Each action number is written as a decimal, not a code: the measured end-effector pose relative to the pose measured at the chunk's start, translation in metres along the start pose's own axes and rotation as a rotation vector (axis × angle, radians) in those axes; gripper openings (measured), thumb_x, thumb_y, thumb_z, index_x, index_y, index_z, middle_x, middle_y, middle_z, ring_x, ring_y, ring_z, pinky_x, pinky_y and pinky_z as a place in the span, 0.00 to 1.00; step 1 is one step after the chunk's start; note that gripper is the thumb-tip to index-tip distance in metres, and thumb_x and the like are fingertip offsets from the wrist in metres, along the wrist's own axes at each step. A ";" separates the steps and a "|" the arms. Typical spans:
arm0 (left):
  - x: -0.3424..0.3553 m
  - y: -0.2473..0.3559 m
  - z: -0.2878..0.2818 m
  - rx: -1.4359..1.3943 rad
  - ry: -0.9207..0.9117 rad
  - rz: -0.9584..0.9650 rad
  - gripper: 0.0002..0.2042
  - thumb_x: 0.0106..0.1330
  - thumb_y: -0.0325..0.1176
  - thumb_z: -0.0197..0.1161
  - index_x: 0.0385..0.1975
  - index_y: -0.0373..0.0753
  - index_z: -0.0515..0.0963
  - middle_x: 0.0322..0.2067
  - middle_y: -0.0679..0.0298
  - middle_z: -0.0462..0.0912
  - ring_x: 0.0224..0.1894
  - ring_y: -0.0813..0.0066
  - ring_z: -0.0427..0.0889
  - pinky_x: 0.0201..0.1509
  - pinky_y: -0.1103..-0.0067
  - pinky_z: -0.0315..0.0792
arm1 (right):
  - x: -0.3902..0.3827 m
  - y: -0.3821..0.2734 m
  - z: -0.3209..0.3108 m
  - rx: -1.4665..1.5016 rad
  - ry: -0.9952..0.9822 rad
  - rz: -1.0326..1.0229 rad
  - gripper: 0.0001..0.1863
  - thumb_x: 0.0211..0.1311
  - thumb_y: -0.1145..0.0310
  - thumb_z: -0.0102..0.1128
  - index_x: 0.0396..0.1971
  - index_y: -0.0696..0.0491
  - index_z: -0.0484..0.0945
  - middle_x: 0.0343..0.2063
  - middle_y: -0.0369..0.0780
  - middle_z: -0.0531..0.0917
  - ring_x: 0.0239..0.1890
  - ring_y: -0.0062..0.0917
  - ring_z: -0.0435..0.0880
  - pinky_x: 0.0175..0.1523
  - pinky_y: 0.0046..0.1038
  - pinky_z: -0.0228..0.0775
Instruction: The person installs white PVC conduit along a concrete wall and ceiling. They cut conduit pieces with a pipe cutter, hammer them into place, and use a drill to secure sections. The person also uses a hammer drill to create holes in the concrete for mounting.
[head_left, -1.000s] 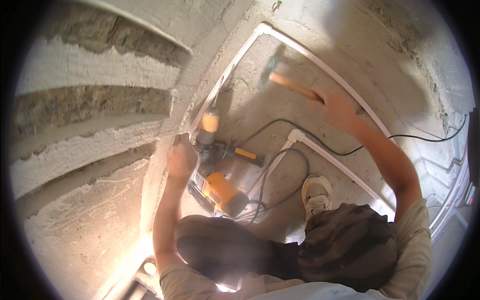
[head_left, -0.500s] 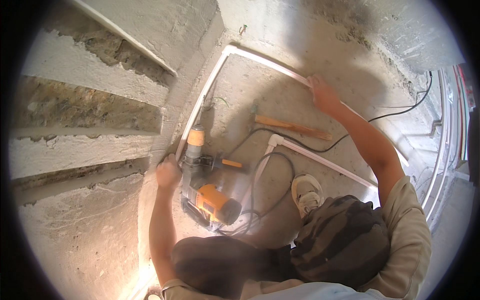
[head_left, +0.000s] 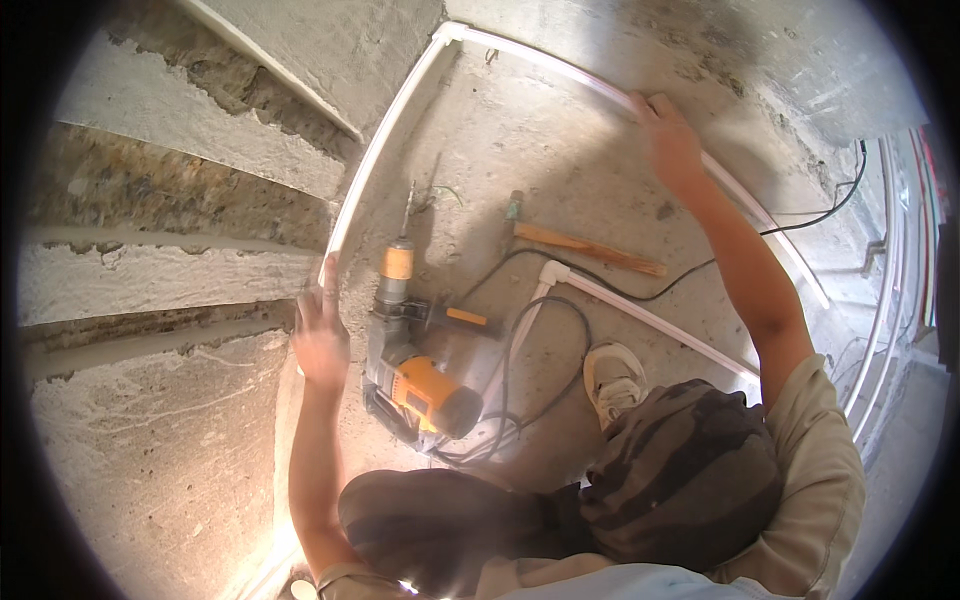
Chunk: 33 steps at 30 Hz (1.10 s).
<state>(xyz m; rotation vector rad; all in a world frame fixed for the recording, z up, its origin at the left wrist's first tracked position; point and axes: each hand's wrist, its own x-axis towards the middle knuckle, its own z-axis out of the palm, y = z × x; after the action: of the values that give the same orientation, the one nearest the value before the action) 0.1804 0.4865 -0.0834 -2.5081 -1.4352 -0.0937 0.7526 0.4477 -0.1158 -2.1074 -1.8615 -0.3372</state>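
A white plastic pipe (head_left: 385, 140) with an elbow (head_left: 450, 33) at its far left corner is tilted up off the floor against the walls. My left hand (head_left: 320, 345) holds its near left end, with the index finger stretched along it. Over the far length my right hand (head_left: 672, 150) is closed, fingers hooked on top. To the right of my left hand lies an orange and grey hammer drill (head_left: 425, 390), its bit pointing away from me. A hammer with a wooden handle (head_left: 590, 248) lies on the floor between my arms.
A second white pipe (head_left: 660, 325) with an elbow (head_left: 553, 272) rests on the floor. A black cable (head_left: 590, 330) loops around it. Grooves (head_left: 180, 200) are cut in the left wall. My shoe (head_left: 613, 380) stands near the second pipe, and more pipes (head_left: 885, 290) run up the right side.
The pipe's elbow corner has moved up and away from me, off the floor. My left hand has shifted slightly left and its index finger has straightened; my right hand has moved slightly right and farther off.
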 end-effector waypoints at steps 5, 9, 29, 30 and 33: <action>0.019 0.003 0.010 0.033 0.002 0.044 0.47 0.59 0.13 0.55 0.81 0.57 0.55 0.52 0.47 0.79 0.28 0.59 0.86 0.22 0.70 0.81 | -0.004 0.000 0.007 -0.155 -0.021 -0.010 0.31 0.59 0.78 0.58 0.66 0.53 0.74 0.50 0.40 0.77 0.56 0.37 0.78 0.49 0.38 0.82; 0.016 0.004 0.017 0.061 -0.048 0.044 0.47 0.59 0.13 0.55 0.81 0.58 0.54 0.54 0.47 0.78 0.28 0.59 0.87 0.21 0.71 0.81 | 0.002 -0.010 -0.009 -0.192 -0.098 0.036 0.32 0.59 0.76 0.58 0.67 0.52 0.74 0.51 0.41 0.77 0.57 0.36 0.78 0.53 0.37 0.81; 0.016 -0.002 0.031 0.002 0.011 0.040 0.50 0.57 0.14 0.57 0.81 0.61 0.52 0.55 0.48 0.79 0.22 0.61 0.84 0.21 0.68 0.81 | -0.098 -0.092 0.006 0.492 -0.890 0.125 0.16 0.67 0.66 0.63 0.51 0.54 0.75 0.46 0.48 0.83 0.50 0.48 0.82 0.54 0.48 0.73; 0.017 -0.002 0.031 -0.008 0.012 0.045 0.50 0.57 0.14 0.57 0.81 0.61 0.52 0.54 0.48 0.79 0.22 0.61 0.84 0.21 0.68 0.81 | -0.091 -0.092 0.003 0.480 -0.863 0.128 0.17 0.68 0.65 0.62 0.54 0.54 0.75 0.46 0.49 0.83 0.50 0.48 0.82 0.54 0.48 0.73; 0.016 -0.002 0.031 -0.010 0.013 0.055 0.50 0.57 0.14 0.57 0.81 0.61 0.52 0.54 0.46 0.79 0.22 0.59 0.84 0.21 0.68 0.80 | -0.061 -0.085 0.000 0.474 -0.668 0.086 0.21 0.72 0.62 0.61 0.60 0.53 0.74 0.47 0.50 0.84 0.50 0.49 0.82 0.54 0.49 0.72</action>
<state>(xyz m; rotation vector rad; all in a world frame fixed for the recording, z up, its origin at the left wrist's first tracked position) 0.1847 0.5083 -0.1097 -2.5481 -1.3626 -0.1077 0.6606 0.4009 -0.1324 -2.0735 -1.8918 0.8464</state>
